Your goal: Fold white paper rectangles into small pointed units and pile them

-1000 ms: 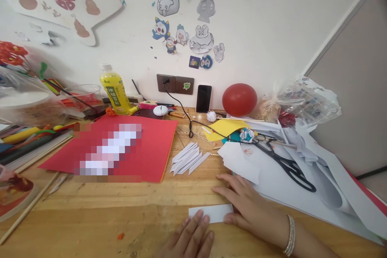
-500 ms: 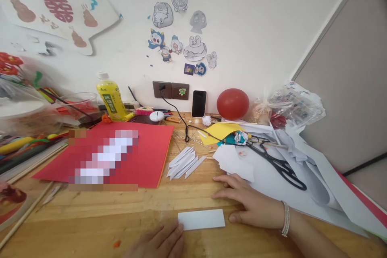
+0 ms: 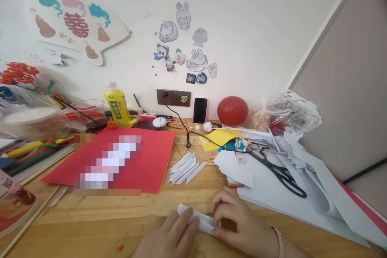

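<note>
A small strip of white paper [image 3: 203, 222] lies at the front of the wooden table, tilted, with its right end bent up a little. Fingers of my left hand [image 3: 172, 231] rest over its left part and hold it against the table. At its right end, my right hand [image 3: 236, 219] pinches the edge between thumb and fingers. Several folded white paper strips [image 3: 186, 168] lie in a bunch just beyond my hands. Behind my right hand is a stack of loose white paper pieces [image 3: 234, 167].
Red sheets [image 3: 151, 169] lie to the left, partly blurred out. Black-handled scissors [image 3: 278, 173] rest on large white sheets at right. Along the wall stand a yellow bottle [image 3: 117, 107], a phone [image 3: 200, 110] and a red balloon [image 3: 232, 111]. A paper cup [image 3: 13, 205] is at left.
My right hand has come down and in to pinch the strip's right end. My left fingers have moved onto the strip, which has turned and bent. The view has tipped upward.
</note>
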`<state>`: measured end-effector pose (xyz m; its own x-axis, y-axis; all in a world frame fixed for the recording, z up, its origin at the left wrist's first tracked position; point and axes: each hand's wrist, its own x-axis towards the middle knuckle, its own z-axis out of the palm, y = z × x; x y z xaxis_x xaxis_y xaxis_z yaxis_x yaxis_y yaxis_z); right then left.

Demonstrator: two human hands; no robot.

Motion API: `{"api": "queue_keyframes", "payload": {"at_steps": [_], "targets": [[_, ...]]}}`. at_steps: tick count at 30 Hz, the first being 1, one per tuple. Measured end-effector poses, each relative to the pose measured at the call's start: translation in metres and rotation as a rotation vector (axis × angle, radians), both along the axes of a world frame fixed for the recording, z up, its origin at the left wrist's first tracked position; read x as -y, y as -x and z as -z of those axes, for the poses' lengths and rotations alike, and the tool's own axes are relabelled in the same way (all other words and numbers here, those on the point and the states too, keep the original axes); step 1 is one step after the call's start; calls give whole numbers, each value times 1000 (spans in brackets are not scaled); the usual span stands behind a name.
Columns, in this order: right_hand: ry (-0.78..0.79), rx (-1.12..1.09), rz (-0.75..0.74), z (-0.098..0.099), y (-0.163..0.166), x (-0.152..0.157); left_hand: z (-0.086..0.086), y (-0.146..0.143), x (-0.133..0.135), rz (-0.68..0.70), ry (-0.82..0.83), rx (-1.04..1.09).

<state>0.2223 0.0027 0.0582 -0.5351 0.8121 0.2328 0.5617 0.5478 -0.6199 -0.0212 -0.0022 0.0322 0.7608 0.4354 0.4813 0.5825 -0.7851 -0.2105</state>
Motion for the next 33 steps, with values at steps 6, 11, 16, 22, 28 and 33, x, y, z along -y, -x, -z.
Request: {"api": "queue_keyframes", "payload": {"at_steps": [6,11,16,22,28,33], "targets": [[-61,-33,-88,-2,4,3,0,-13,-3,92,-17,107],[-79,-26,-258,-9,3,1,-3,-15,-5,152,31,242],[-319,11,-238,7,2,0,-3,-13,-7,152,127,248],[-405,86,-228,11,3,0,10,-6,-7,97,85,77],[-415,105,-226,8,1,1,3,-5,-3,75,138,-171],[-359,100,-249,7,-2,-2,1,-10,4,139,95,-35]]}}
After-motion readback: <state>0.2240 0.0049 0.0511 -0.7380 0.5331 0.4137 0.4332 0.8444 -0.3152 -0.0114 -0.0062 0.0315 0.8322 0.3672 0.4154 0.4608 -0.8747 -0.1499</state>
